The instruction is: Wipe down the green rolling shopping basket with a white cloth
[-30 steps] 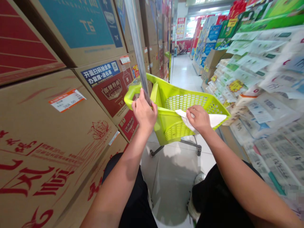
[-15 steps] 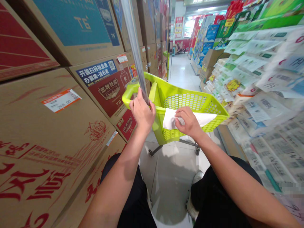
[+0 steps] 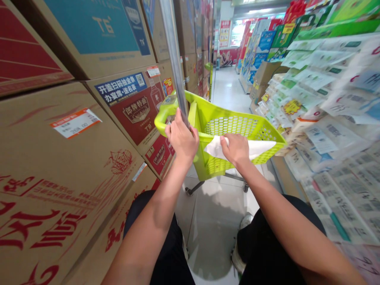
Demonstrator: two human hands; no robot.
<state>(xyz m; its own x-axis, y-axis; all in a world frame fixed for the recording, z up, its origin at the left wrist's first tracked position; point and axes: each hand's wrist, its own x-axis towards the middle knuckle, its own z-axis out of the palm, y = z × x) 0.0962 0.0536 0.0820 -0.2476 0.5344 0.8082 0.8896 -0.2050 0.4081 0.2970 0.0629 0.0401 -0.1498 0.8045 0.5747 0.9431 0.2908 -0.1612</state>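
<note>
My left hand (image 3: 183,138) is closed round the lower part of a grey metal pole (image 3: 173,51), right beside the handle of a lime-green shopping cart (image 3: 204,166). Where the pole goes below my fingers is hidden. A white cloth (image 3: 261,148) lies over the near top rim of the cart's basket. My right hand (image 3: 236,149) is closed on this cloth, with the thumb on the near side and the other fingers bent over the rim. Through the basket's perforated far wall (image 3: 231,124) light shows.
Stacked cardboard cartons (image 3: 50,158) with price tags line the left side, close to the pole. On the right, shelves hold packs of tissue paper (image 3: 314,107). A tiled aisle (image 3: 227,85) runs ahead. My legs are on either side below the cart.
My right hand has closed further on the cloth, its fingers now bent over the rim, and the cloth has shifted slightly right. My left hand and the pole have moved slightly right.
</note>
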